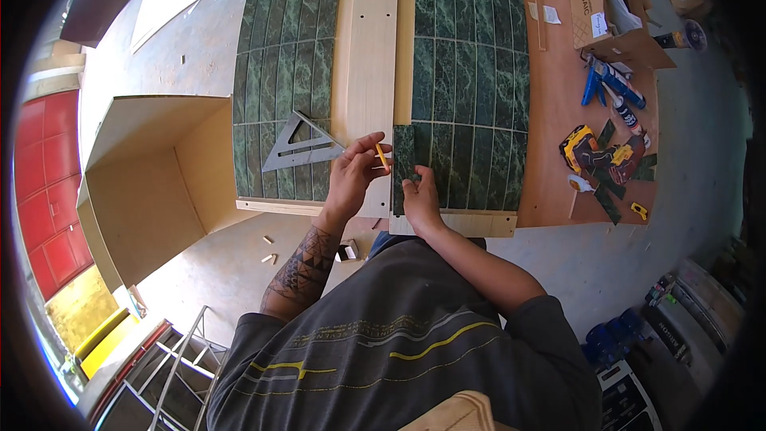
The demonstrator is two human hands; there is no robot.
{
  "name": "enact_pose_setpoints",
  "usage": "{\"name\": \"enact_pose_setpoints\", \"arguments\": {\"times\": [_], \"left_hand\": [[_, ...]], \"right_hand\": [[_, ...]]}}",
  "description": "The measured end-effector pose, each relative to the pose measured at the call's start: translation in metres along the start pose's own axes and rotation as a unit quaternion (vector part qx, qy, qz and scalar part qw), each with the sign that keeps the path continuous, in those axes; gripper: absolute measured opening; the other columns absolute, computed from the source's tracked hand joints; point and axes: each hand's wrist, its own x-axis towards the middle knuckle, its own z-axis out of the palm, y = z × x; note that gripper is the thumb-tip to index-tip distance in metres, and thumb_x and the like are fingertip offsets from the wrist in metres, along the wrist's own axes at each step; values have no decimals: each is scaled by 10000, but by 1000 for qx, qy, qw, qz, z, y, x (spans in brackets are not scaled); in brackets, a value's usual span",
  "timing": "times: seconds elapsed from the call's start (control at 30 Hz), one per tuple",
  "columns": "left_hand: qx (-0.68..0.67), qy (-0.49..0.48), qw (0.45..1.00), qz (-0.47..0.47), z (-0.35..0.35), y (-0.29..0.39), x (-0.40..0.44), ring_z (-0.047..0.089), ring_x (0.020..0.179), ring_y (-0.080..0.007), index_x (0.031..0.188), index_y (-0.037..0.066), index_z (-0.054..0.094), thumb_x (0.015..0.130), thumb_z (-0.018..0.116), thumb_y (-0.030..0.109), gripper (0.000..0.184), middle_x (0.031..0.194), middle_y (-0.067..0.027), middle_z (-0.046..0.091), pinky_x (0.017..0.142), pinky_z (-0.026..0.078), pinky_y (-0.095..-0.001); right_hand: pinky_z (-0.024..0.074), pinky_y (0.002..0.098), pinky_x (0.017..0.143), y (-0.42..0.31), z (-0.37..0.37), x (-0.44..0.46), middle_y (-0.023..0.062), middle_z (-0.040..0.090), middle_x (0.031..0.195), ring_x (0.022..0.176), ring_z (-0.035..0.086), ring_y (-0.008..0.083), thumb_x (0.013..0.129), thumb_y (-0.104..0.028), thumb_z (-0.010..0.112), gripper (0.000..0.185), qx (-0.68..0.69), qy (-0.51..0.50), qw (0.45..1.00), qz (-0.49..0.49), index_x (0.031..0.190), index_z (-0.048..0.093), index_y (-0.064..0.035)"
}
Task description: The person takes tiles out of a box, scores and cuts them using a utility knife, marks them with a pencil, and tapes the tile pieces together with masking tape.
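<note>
Your left hand [351, 179] has bent fingers [369, 140], its tattooed forearm [302, 271] angled inward; your right hand [423, 203] curls loosely, its forearm [485, 262] bare.

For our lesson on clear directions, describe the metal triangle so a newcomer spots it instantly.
Find the dark green tiled panel left of the pale board. On the panel's near end, beside the left hand, lies the metal triangle. Its grey, cut-out shape stands out from the rectangular tiles beneath.

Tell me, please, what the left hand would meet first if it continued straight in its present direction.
Probably the narrow dark-green marbled tile strip, just ahead of the left hand; depth is unclear, so the hand might pass above it.
</note>
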Motion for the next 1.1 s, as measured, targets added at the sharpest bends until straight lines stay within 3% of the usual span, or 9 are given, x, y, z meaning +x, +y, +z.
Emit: {"name": "enact_pose_setpoints", "arguments": {"times": [0.07,0.13,0.27,0.43,0.47,0.53,0.7,0.77,1.1], "left_hand": [[58,-11,998,35,2,0,13,690,1023,-165,1405,16,584,1069,574,136,356,1170,-69,677,933,574,-327],[170,-13,980,102,6,0,26,679,926,-124,1316,22,620,1089,584,272,340,1086,-38,675,895,557,-299],[310,-100,942,76,-1,19,59,697,953,-147,1241,7,652,1096,514,264,326,945,-39,685,890,544,-299],[369,-94,919,102,3,18,83,702,931,-147,1143,-11,682,1038,582,211,265,991,-72,723,846,552,-304],[392,-88,907,123,4,19,87,704,928,-147,1115,-14,690,1013,609,188,241,1000,-82,735,837,553,-302],[429,-96,890,121,2,24,93,706,928,-146,1110,-17,691,984,641,167,229,990,-86,740,834,553,-299],[462,-97,876,102,-6,25,107,701,914,-136,1085,-21,689,927,714,134,223,970,-95,751,822,552,-301],[469,-101,867,135,-3,26,107,688,867,-128,1048,-20,688,905,747,139,222,932,-80,747,790,548,-302],[531,-104,832,123,8,35,107,692,778,-139,981,-6,725,887,764,154,190,856,-82,749,715,554,-315]], "right_hand": [[502,345,730,-2,2,-1,98,635,967,804,587,160,1046,-100,610,373,-5,0,1000,-2,1380,470,-12],[515,426,817,-9,1,-5,170,653,915,847,666,304,1020,-111,617,394,-11,6,1000,-5,1374,479,-5],[519,426,831,2,3,-3,178,664,920,864,677,321,1018,-111,625,371,-1,26,999,-29,1356,503,-18],[524,429,837,-2,-1,-4,185,673,930,867,682,328,1019,-117,636,348,-11,19,999,-28,1333,524,-20],[524,429,837,1,0,-3,185,673,930,867,682,328,1019,-117,636,348,-8,21,999,-26,1333,524,-20],[508,355,702,6,2,-1,101,644,844,744,616,185,1029,-107,651,325,-24,35,998,-57,1318,533,-18],[508,361,686,4,1,-3,106,651,828,727,630,195,1026,-113,654,324,-18,37,998,-56,1312,534,-18],[509,362,684,4,0,-2,107,654,830,728,633,197,1025,-115,655,325,-15,32,998,-50,1311,534,-19],[520,363,703,7,0,0,110,654,841,734,631,190,1024,-132,654,332,-33,31,997,-62,1312,530,-23]]}}
